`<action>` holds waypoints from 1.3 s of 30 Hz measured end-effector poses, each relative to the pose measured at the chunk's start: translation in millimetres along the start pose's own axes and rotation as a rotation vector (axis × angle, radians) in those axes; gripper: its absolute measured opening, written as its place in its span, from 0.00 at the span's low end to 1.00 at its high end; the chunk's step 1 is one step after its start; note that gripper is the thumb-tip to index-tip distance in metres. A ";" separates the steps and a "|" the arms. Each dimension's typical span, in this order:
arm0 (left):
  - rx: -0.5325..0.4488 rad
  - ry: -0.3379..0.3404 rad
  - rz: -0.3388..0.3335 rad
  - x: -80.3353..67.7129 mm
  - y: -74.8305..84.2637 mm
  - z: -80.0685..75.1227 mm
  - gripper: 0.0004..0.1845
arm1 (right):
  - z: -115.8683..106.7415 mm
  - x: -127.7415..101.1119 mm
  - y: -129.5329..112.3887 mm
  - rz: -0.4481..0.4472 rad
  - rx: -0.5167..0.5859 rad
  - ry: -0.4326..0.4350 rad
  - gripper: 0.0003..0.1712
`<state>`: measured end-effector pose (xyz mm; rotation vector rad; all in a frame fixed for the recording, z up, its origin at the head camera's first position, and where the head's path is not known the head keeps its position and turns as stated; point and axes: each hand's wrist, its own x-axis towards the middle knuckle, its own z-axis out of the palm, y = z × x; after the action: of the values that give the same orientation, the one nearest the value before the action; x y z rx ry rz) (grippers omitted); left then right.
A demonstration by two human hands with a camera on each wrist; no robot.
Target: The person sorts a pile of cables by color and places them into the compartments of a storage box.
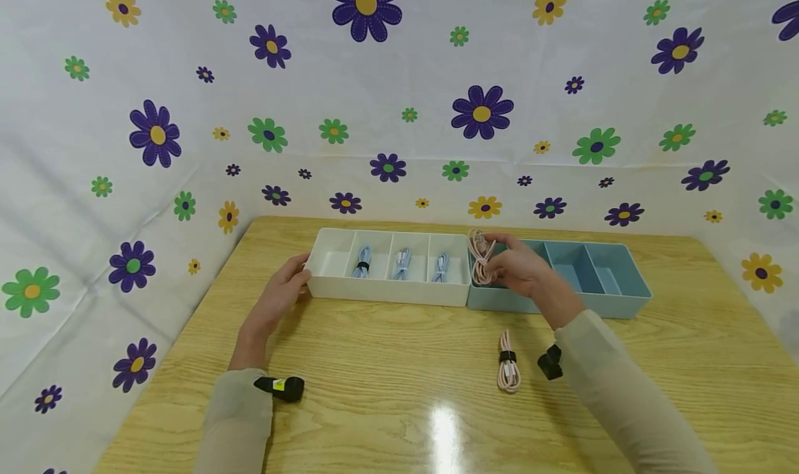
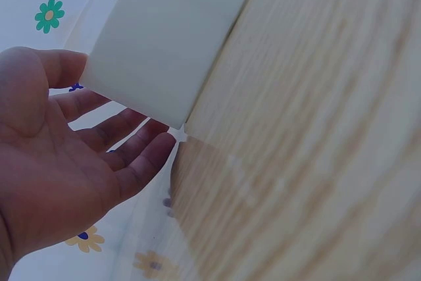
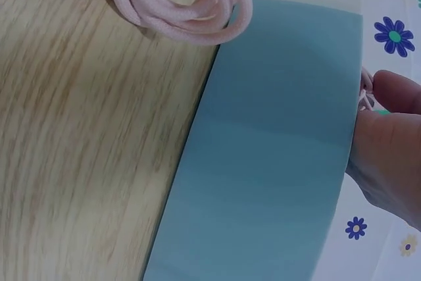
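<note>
The pink cable (image 1: 481, 257) is hanging over the blue tray's (image 1: 618, 295) left end, near the table's (image 1: 387, 377) far edge, pinched by the right hand (image 1: 521, 266), which should be lowering it squarely (coil bunched) while the left hand (image 1: 284, 290), fingers spread, is steadying the white tray (image 1: 387, 290).

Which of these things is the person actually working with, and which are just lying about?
In use:
right hand holding a coiled pink cable over the blue tray
left hand resting against the end of the white tray

Lying about:
three blue cables in the white tray's compartments
another pink cable on the table
</note>
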<state>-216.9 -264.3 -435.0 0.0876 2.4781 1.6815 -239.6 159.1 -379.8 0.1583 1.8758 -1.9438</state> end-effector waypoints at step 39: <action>-0.017 0.001 0.018 0.1 -3.2 1.6 0.29 | 5.3 10.2 -2.5 0.119 0.000 0.032 0.40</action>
<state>-216.7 -263.9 -438.5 0.1074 2.4704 1.7093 -248.7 151.6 -380.9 0.2955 1.8425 -1.8720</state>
